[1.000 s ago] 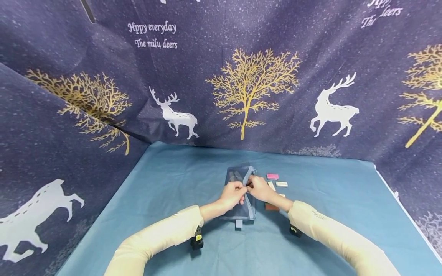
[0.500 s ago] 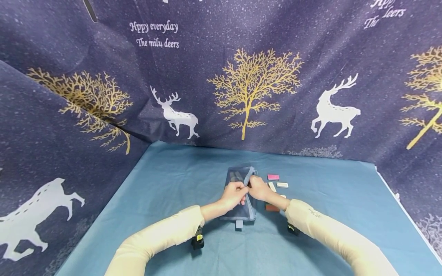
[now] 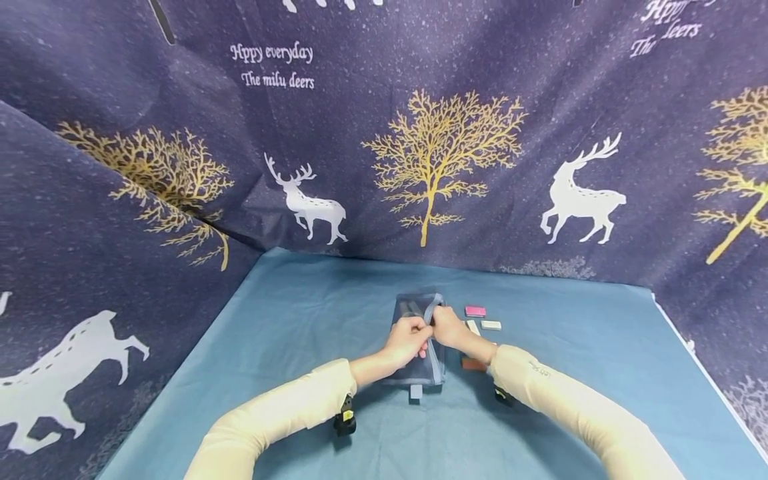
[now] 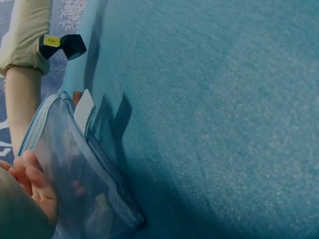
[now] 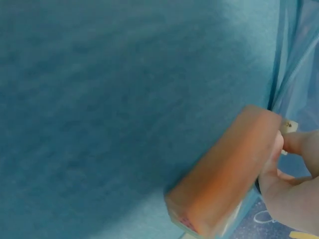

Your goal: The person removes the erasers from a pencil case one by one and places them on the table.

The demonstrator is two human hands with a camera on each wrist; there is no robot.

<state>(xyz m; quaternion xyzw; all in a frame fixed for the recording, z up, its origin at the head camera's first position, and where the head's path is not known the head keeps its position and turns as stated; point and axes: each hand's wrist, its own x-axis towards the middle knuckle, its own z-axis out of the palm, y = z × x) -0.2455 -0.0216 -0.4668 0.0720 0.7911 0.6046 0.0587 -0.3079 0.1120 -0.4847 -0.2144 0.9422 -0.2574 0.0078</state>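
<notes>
A dark blue mesh zip pouch lies mid-table in the head view, its pale zip edge toward the right and a grey tab at its near end. My left hand pinches the zip edge and draws it leftward. Across from it, my right hand grips at the pouch's mouth with bent fingers; their tips are hidden by the edge. In the left wrist view the mesh pouch stands raised, with a yellowish shape showing through. An orange-brown block sits beside my right hand in the right wrist view.
Right of the pouch lie a pink block and two cream blocks, one flat and one slanted by my right wrist. A blue cloth covers the table. Behind it hangs a printed curtain.
My right hand and forearm have shifted slightly left, deeper over the pouch's mouth. The left hand stays at the zip edge, and the head view has tilted a little.
</notes>
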